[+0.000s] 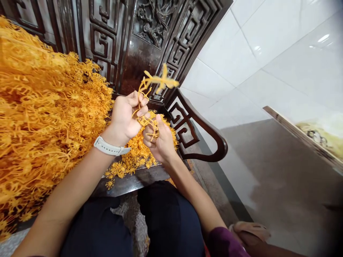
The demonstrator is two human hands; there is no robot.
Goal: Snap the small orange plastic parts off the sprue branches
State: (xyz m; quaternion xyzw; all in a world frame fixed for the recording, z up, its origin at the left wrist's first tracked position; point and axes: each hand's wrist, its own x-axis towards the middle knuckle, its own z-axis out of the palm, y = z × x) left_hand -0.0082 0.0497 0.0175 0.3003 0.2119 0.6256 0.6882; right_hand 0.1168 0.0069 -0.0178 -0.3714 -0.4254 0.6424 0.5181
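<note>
Head view shows both hands working on a spindly, yellow-orange branching piece (162, 81) that looks like moulded plastic. The left hand (125, 116) grips its thin stem between thumb and fingers; the right hand (162, 141), lower and further right, has its fingers curled around looped orange strands (154, 131), thumb pointing up. Whether those strands and the piece are one continuous length cannot be told, since fingers cover the middle.

The key relation is this: the piece rises from the left fingertips and bends over to the right, its blurred, cross-shaped end pointing away from the large heap. That free end is nearer to the left hand, while the right hand sits below it, almost touching the left.

Beneath the hands, a small pile of orange flower-shaped bits (138, 148) lies on the dark, polished wooden seat (127, 186), some close to its front edge. Left of the left forearm rises a tall heap of tangled orange branching pieces (53, 117), which hems in that side. Ahead stands a carved, dark wooden backrest (139, 71); a curved, dark wooden armrest (215, 150) bounds the right. Room for moving seems greatest upward and toward the person's knees.
</note>
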